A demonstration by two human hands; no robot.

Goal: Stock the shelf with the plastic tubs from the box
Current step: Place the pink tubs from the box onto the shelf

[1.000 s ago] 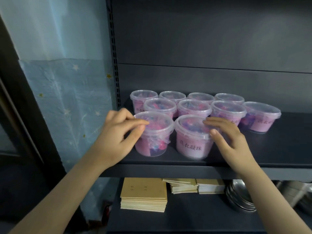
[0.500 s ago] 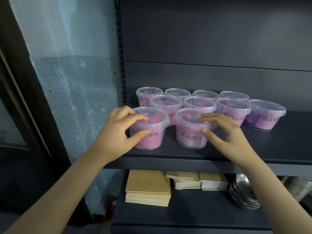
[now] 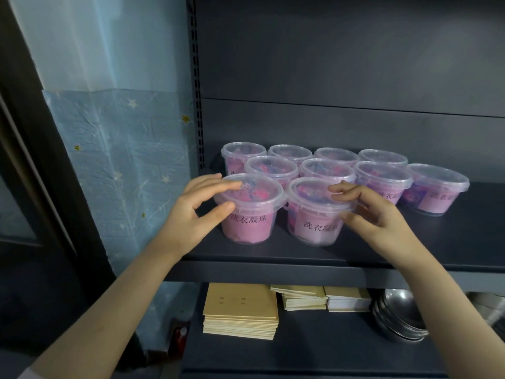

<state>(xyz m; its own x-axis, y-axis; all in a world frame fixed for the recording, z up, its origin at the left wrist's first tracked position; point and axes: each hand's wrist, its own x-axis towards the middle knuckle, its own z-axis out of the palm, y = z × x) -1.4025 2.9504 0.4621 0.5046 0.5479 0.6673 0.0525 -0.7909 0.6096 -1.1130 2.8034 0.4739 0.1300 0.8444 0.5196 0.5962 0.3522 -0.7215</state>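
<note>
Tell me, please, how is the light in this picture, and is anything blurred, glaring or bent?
Head view: dim, bluish light, with the shelf back panel nearly black; soft glare on the clear lids, yet labels on the front left tub and front right tub stay readable; the wide lens slants the panel seam.

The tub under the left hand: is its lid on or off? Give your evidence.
On. A clear lid sits flush round the rim of the front-left tub, and the left hand grips it across lid and side.
</note>
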